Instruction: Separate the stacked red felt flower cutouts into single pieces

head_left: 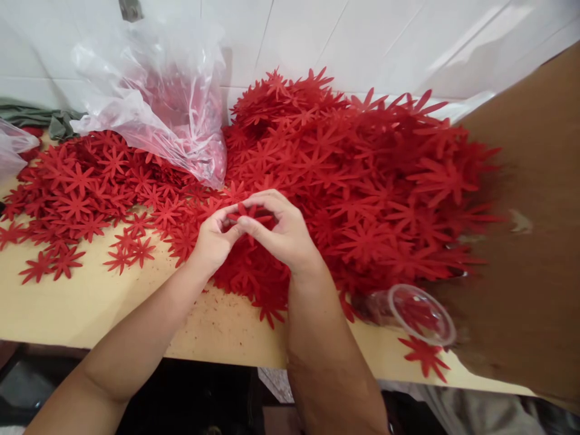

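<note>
My left hand [217, 237] and my right hand [283, 229] meet above the table, both closed, thumbs and fingers pinching a red flower cutout [247, 211] between them. Part of that cutout is hidden behind my fingers. Just behind and to the right rises a big heap of red flower cutouts [326, 157] with long narrow petals. Another, lower pile of the same cutouts [86, 187] spreads over the table to the left. A few cutouts [136, 249] lie apart from it, left of my left hand.
A clear plastic bag [181, 115] with red pieces inside stands against the white tiled wall [385, 42]. A clear plastic cup [421, 314] lies on its side by the table's front edge, near a single cutout [425, 356]. Brown cardboard [530, 241] borders the right side.
</note>
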Action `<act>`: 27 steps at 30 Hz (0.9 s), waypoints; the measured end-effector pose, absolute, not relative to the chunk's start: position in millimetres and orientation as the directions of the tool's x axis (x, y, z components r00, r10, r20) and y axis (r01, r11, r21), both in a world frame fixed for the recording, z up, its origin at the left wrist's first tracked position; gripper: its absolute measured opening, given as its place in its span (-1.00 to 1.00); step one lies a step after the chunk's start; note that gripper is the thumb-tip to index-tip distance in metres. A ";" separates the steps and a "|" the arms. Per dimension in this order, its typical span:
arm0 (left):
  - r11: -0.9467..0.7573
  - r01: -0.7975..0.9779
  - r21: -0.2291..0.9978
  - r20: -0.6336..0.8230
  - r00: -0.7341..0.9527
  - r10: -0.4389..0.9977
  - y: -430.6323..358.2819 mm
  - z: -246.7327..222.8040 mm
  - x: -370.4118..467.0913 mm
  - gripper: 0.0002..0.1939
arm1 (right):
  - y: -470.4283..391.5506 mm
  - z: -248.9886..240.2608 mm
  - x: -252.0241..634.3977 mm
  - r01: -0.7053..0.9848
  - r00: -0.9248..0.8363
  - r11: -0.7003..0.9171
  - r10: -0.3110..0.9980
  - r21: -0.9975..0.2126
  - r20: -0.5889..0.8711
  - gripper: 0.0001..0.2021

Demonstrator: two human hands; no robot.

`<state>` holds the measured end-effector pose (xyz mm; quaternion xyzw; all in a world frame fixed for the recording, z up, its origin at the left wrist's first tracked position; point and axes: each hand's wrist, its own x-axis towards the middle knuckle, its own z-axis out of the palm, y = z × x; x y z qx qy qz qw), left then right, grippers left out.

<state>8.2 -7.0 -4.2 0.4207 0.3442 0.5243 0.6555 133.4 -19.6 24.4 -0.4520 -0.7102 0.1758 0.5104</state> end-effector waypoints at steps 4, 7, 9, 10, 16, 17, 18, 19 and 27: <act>0.048 -0.388 0.920 0.014 0.157 0.987 -4.2 -6.6 7.3 -0.72 | -17.3 21.0 133.0 0.446 -0.101 0.508 0.847 -0.737 0.523 -0.84; 0.037 -0.394 0.919 0.018 0.134 0.991 -5.5 -5.4 7.8 -0.83 | -17.9 20.7 130.7 0.411 -0.063 0.437 0.889 -0.800 0.453 -0.90; 0.054 -0.410 0.911 0.006 0.142 0.990 -6.8 -3.4 7.8 -0.87 | -18.1 20.4 129.0 0.371 -0.029 0.402 0.906 -0.837 0.422 -0.91; 0.063 -0.426 0.903 0.002 0.151 0.989 -7.4 -2.3 7.7 -0.87 | -17.8 19.8 128.5 0.351 -0.013 0.395 0.908 -0.849 0.418 -0.91; 0.140 -0.449 0.882 -0.025 0.254 0.967 -10.3 1.2 8.6 -0.72 | -9.3 9.9 132.0 0.347 0.224 0.375 0.857 -0.860 0.464 -0.84; 0.142 -0.434 0.890 -0.032 0.252 0.967 -10.5 0.9 9.0 -0.73 | -7.5 7.9 132.5 0.363 0.271 0.370 0.836 -0.855 0.477 -0.83; 0.139 -0.415 0.899 -0.035 0.248 0.968 -10.6 0.6 9.3 -0.75 | -5.8 6.1 133.0 0.381 0.315 0.367 0.811 -0.848 0.493 -0.82; 0.129 -0.395 0.909 -0.033 0.242 0.970 -10.7 0.4 9.4 -0.78 | -4.2 4.3 133.8 0.401 0.357 0.368 0.781 -0.839 0.513 -0.81; 0.080 -0.335 0.939 -0.006 0.218 0.976 -10.5 4.6 7.6 -0.94 | 6.6 -4.9 149.5 0.343 0.537 0.427 0.641 -0.837 0.548 -0.78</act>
